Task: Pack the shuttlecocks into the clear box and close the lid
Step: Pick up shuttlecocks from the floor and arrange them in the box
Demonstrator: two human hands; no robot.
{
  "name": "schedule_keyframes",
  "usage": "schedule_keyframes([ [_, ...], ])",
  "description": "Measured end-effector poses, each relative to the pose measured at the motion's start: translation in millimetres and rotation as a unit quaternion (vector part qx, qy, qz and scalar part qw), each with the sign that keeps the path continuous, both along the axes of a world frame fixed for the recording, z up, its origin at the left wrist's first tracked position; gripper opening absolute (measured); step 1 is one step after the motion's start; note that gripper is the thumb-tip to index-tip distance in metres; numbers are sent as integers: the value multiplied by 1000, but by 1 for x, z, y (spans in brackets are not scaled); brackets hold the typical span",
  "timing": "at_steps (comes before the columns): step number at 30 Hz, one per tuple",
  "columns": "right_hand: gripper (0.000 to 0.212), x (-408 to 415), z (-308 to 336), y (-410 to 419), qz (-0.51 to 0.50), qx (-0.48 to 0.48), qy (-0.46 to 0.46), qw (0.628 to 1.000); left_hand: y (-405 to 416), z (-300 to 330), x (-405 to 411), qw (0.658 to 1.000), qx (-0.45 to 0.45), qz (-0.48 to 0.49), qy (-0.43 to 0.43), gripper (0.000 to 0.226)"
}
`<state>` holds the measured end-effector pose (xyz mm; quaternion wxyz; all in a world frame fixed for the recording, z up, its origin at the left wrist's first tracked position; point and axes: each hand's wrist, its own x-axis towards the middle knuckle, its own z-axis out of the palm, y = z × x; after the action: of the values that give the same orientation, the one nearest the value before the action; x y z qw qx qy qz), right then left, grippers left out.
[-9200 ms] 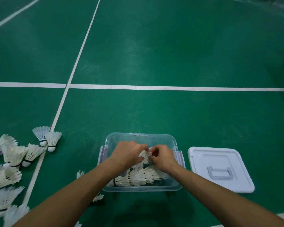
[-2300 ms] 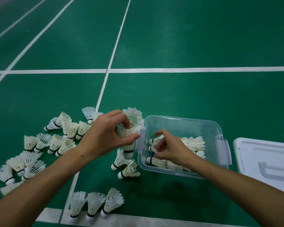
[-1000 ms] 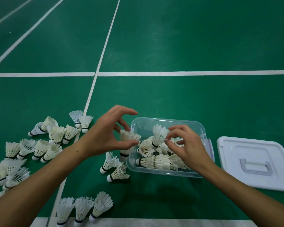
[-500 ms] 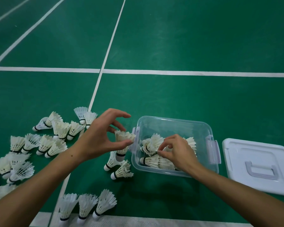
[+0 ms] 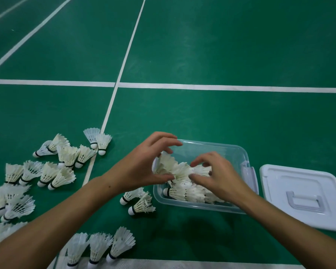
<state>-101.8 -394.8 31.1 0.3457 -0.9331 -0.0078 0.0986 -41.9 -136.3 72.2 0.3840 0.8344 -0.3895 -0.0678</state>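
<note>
The clear box [image 5: 235, 150] sits on the green floor with several white shuttlecocks [image 5: 184, 193] lying inside. Over its left end my left hand [image 5: 144, 164] holds a feathered shuttlecock [image 5: 168, 164] between thumb and fingers. My right hand [image 5: 217, 173] is over the middle of the box, its thumb and fingers curled round the feathers of another shuttlecock [image 5: 201, 168]. The white lid [image 5: 301, 195], handle up, lies flat to the right of the box. Two loose shuttlecocks [image 5: 138, 202] lie just left of the box.
Many more shuttlecocks [image 5: 52, 169] are scattered on the floor at the left. Three shuttlecocks [image 5: 101, 247] stand in a row near the bottom edge on a white court line. White court lines [image 5: 113, 98] cross the floor beyond the box.
My left hand has carried its shuttlecock rightward from beside the box to over its left end. My right hand has lifted from the pile toward it.
</note>
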Motion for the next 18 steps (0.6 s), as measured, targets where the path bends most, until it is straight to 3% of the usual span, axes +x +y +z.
schedule_keyframes([
  [3, 34, -8, 25, 0, 42, 90, -84, 991, -26, 0, 1, 999, 20, -18, -33, 82],
  [6, 37, -6, 22, 0, 98, 33, -151, 983, -44, 0, 6, 999, 5, -31, -15, 87],
  [12, 14, -5, 0, -17, 65, -47, -207, 975, -62, -9, 21, 997, -14, -43, 65, 95],
  [15, 11, -10, -3, -29, 0, -96, -163, 982, -58, -23, 31, 991, 122, -45, 22, 98],
  [18, 13, -15, -9, -30, -7, -136, -119, 983, -56, -39, 29, 942, 308, -81, -103, 97],
])
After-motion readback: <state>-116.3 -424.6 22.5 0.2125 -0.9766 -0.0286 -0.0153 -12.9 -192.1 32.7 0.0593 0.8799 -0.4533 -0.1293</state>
